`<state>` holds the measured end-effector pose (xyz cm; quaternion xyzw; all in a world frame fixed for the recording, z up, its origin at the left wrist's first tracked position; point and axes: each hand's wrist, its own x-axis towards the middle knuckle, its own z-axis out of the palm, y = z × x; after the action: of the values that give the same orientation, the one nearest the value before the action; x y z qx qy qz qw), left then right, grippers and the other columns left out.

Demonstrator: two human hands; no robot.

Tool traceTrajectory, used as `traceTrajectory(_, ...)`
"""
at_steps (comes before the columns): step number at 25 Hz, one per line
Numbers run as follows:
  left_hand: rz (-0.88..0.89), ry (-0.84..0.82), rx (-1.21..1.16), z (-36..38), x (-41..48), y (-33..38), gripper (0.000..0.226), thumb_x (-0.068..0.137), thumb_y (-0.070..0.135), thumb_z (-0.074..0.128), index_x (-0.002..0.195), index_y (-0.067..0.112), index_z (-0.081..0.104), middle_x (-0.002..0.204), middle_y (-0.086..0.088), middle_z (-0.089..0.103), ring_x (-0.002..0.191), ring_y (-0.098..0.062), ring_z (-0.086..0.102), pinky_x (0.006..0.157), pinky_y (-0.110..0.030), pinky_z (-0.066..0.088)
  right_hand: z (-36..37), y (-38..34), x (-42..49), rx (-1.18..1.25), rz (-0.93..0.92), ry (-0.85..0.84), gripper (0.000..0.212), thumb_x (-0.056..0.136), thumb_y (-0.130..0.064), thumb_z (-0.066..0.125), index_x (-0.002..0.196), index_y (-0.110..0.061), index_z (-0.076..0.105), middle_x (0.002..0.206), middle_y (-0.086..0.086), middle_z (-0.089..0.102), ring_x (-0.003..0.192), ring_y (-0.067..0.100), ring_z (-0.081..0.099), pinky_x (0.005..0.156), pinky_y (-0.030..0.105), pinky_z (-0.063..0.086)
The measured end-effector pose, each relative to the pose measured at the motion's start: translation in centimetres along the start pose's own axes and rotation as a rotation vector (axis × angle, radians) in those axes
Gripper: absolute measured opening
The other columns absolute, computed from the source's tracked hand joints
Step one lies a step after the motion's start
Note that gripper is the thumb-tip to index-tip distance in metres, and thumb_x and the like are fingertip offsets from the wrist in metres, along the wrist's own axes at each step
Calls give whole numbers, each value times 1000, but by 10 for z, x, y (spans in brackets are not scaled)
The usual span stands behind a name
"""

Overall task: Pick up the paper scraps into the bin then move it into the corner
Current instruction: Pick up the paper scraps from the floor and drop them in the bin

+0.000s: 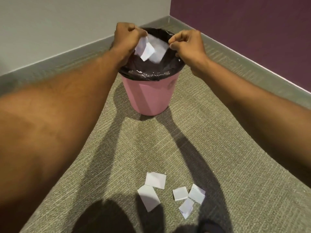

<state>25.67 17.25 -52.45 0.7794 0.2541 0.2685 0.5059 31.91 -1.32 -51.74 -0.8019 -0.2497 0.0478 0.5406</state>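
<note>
A pink bin (149, 96) with a black liner (151, 71) stands on the carpet a little short of the room's corner. Both my hands are over its mouth. My left hand (129, 37) is curled and pinches white paper scraps (146, 51) that hang above the opening. My right hand (186, 44) has thumb and fingers pinched at the corner of a blurred white scrap (159, 47) that spans the gap between the hands. Several more paper scraps (155, 179) lie loose on the carpet near my feet. A sliver of white (138, 71) shows inside the liner.
The corner (170, 17) where the grey wall (67, 22) meets the purple wall (244, 31) is just behind the bin, with a grey baseboard (235, 52) along both walls. My dark shoe (210, 227) is at the bottom edge.
</note>
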Motion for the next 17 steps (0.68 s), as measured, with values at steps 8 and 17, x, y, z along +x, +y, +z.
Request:
traceTrajectory(8,181,194,15,-18,-62,-2,42,76,33,61,47,4,50,48,-4,39,47,-14,34,48,-31,26,-17,5,-43,-49,-88,-95,13,86,-1,62,85,-11,70,74,-5,66,66,2,61,62,18,51)
traceTrajectory(17,27,-888,703,13,-270,-116,76,81,54,65,143,35,24,150,-1,26,132,-29,40,106,-53,40,-32,106,-185,-683,63,-739,31,88,-28,69,115,-19,58,121,2,53,106,16,51,95,40,50)
